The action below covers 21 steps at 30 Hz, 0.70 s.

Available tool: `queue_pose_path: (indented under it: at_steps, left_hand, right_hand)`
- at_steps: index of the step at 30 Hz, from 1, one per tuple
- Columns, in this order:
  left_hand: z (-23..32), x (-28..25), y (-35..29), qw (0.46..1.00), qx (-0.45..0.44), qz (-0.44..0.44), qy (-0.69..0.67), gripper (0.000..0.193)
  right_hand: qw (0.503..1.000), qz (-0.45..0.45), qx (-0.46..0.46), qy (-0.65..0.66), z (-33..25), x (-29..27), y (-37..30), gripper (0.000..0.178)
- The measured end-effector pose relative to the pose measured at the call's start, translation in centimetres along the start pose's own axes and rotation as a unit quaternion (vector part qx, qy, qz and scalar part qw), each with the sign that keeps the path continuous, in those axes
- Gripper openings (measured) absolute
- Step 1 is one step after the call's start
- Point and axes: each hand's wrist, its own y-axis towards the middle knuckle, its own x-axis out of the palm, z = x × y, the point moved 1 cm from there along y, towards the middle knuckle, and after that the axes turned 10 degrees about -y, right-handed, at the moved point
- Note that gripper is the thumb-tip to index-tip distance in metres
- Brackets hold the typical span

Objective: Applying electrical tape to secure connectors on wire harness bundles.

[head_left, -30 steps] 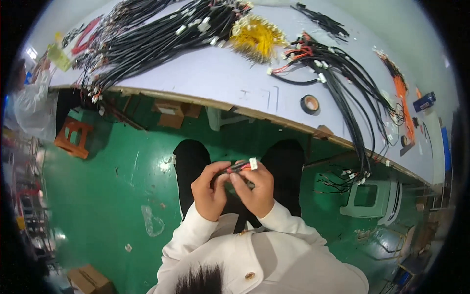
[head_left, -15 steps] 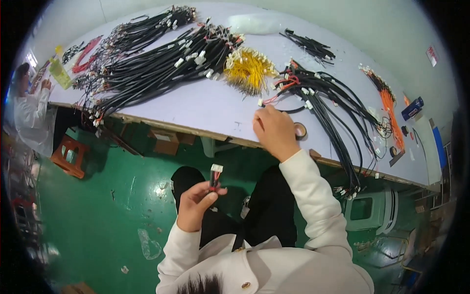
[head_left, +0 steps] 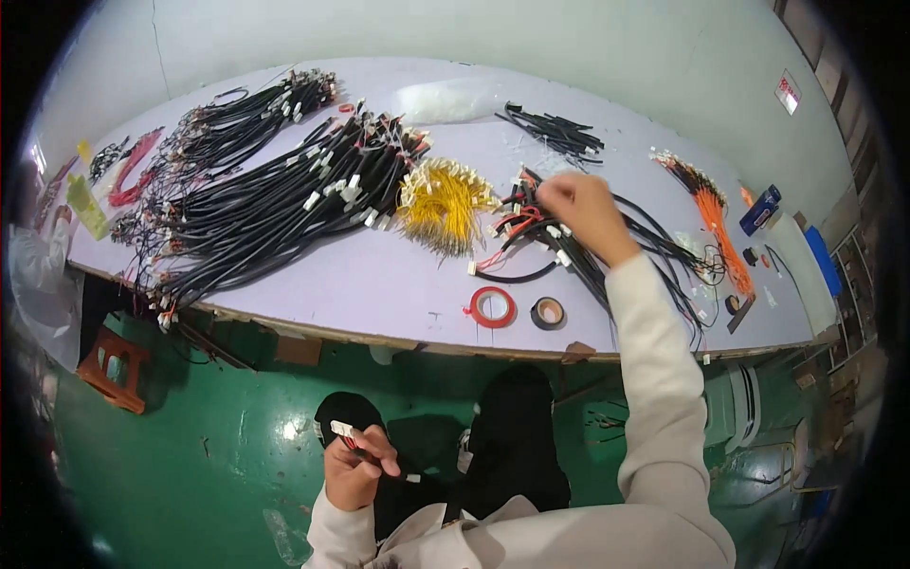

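Note:
Over my lap, my left hand (head_left: 354, 469) is closed around a short wire harness with a white connector (head_left: 342, 430) and red and black wires. A white end also pokes out beyond the fingers. My right hand (head_left: 580, 211) reaches over the table to a bundle of black cables (head_left: 586, 270) with white connectors. Its fingers are curled in; whether anything is pinched in them is hidden. Nearer the table's front edge lie a red tape roll (head_left: 493, 307) and a black tape roll (head_left: 548, 313), both apart from my hands.
Yellow wires (head_left: 444, 213) and a large pile of black cables (head_left: 284, 209) lie left of my right hand. Black tubes (head_left: 555, 133) sit at the back, orange wires (head_left: 718, 232) at the right. Another person's sleeve (head_left: 43, 284) and an orange stool (head_left: 116, 370) are far left.
My right hand has moved from near the table's front edge to over the black cable bundle, uncovering the red tape roll. The harness in my left hand has tilted. The view has shifted.

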Motion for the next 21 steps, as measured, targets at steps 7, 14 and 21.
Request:
queue_pose_path:
  at_steps: [7,14,21]
  left_hand:
    - [-2.5,-0.8,1.8,1.000,-0.003,0.020,-0.014,0.028]
    - [-3.3,-0.8,3.9,0.994,-0.051,0.045,-0.084,0.026]
    - [-3.9,-1.4,5.0,0.984,-0.075,0.076,-0.142,0.024]
  right_hand:
    - [0.987,0.044,0.096,-0.118,19.0,4.5,8.2,0.016]
    - [0.978,-0.056,0.132,-0.149,22.0,6.8,10.7,0.018]
    - [0.983,-0.137,0.121,-0.027,22.6,5.9,9.5,0.015]
